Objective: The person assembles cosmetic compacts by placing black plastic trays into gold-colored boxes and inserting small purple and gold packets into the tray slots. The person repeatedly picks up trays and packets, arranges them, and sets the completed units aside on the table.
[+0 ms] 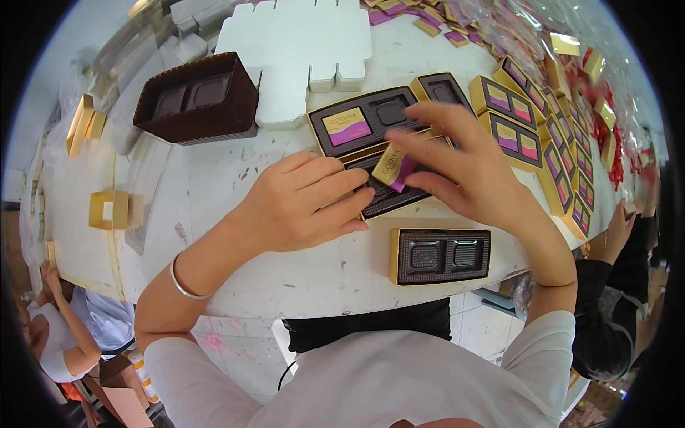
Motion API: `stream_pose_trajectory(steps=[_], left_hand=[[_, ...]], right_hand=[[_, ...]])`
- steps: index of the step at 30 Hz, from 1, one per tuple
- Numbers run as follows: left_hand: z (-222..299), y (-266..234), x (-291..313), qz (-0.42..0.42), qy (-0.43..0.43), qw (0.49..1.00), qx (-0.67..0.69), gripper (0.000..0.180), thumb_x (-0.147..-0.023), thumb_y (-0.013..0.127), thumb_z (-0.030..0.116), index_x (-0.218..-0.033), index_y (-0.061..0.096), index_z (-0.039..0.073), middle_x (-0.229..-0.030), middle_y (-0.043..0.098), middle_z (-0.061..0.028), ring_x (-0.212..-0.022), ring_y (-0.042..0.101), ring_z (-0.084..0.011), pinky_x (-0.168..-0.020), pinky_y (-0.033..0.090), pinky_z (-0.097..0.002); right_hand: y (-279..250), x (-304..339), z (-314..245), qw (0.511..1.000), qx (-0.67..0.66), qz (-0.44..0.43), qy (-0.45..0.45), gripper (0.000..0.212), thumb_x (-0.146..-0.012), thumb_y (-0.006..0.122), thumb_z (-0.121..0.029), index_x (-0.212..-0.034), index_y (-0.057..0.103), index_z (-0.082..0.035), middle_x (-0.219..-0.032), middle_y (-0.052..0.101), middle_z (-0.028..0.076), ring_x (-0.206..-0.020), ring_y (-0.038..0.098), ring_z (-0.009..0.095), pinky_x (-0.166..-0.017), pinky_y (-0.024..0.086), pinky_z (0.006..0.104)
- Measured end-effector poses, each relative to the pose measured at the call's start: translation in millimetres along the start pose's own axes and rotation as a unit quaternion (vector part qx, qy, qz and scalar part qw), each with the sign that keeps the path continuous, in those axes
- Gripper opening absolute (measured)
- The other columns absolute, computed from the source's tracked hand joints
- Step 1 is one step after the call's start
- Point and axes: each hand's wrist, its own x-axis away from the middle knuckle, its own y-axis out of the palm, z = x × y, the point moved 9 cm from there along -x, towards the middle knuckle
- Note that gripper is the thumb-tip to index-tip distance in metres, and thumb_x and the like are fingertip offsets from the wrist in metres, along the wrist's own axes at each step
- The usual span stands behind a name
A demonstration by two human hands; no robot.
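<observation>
My right hand, slightly blurred, has its thumb and fingers around a small gold-and-purple wrapped chocolate. The chocolate is tilted above a gold box with a dark two-compartment tray. At that box's left end, my left hand is closed with fingers curled over the tray; what they hold, if anything, is hidden. Just beyond lies another gold box with one wrapped chocolate in its left compartment and a bare right one. Part of a further gold box shows behind my right hand.
Nearest me lies a gold box with bare compartments. Dark plastic trays are stacked left of white flat cartons. Filled gold boxes crowd the right; loose chocolates lie beyond. Other people's hands work at right and far left.
</observation>
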Motion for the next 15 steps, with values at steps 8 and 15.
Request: stream_pose_trajectory(steps=[8,15], left_hand=[[-0.7,-1.6,1.8,0.025,0.0,0.999,0.041,0.032,-0.062,0.08,0.028,-0.078,0.062,0.006,-0.097,0.064,-0.0068,-0.075,0.061,-0.0212,-0.058,0.05,-0.0285],[-2.7,3.3,-2.2,0.0,-0.008,0.998,0.07,0.025,-0.066,0.073,0.025,-0.075,0.058,0.008,-0.094,0.061,-0.0049,-0.07,0.056,-0.0174,-0.056,0.046,-0.0285]], right_hand=[[24.5,8.4,-10.7,0.988,-0.14,-0.057,-0.04,0.027,-0.072,0.072,-0.001,-0.098,0.066,0.002,-0.093,0.054,0.011,-0.081,0.055,0.026,-0.068,0.047,0.0334],[43.9,-8.9,5.9,0.962,-0.184,-0.169,0.107,0.012,-0.072,0.071,-0.005,-0.072,0.059,-0.006,-0.065,0.053,0.003,-0.07,0.051,0.02,-0.07,0.037,0.0329]])
